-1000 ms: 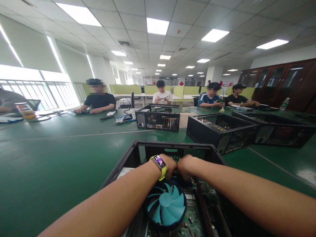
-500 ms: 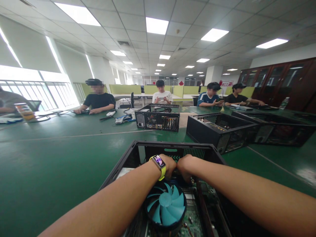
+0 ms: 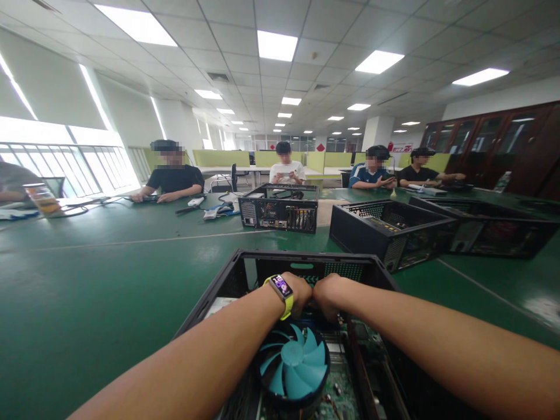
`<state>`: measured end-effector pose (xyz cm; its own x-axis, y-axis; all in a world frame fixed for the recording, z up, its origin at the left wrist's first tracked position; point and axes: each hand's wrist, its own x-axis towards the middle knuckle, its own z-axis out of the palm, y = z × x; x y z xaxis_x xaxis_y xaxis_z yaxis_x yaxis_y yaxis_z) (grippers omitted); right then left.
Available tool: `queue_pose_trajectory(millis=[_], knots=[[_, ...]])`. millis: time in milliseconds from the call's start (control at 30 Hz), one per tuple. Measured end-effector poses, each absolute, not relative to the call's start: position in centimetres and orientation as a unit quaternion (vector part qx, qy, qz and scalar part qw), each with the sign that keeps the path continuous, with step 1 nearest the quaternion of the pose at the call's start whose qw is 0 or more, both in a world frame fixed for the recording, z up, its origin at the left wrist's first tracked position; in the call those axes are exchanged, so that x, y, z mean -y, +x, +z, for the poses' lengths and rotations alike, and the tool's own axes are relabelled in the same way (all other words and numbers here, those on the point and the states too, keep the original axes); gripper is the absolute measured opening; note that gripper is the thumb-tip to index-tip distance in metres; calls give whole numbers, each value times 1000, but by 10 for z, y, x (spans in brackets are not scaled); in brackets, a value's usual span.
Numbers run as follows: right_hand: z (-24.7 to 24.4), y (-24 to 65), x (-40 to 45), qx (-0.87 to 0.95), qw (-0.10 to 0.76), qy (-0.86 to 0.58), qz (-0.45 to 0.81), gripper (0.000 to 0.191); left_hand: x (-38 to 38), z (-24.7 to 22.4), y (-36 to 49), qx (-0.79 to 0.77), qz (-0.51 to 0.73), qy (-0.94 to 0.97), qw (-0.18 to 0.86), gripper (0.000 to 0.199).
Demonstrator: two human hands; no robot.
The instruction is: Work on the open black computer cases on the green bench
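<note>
Reaching into the open computer case on the green table, we pressed left hand and right hand together behind the teal fan; their fingers' grip we couldn't tell.

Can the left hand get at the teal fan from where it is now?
Probably yes. The left hand sits inside the open case just beyond the teal fan; nothing covers the fan, though the left forearm hides part of its near left rim.

An open computer case sits on the bench. A fan lies inside it. Both hands, left and right, meet just behind the fan. Three more cases stand farther back.
</note>
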<state>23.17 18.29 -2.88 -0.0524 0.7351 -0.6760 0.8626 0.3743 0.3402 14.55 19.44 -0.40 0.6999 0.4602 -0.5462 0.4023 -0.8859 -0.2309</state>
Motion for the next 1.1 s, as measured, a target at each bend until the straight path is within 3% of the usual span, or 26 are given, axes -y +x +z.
queue_pose_trajectory(millis=[367,967,1100], knots=[[-20,229,-178,-724,411,546,-91,13,-194,-2,147,241,323,-914,42,40],[-19,228,-176,-732,396,548,-84,23,-199,-9,146,249,314,-916,33,43],[-28,231,-181,-722,403,557,-83,16,-197,-9,146,247,297,-922,40,43]])
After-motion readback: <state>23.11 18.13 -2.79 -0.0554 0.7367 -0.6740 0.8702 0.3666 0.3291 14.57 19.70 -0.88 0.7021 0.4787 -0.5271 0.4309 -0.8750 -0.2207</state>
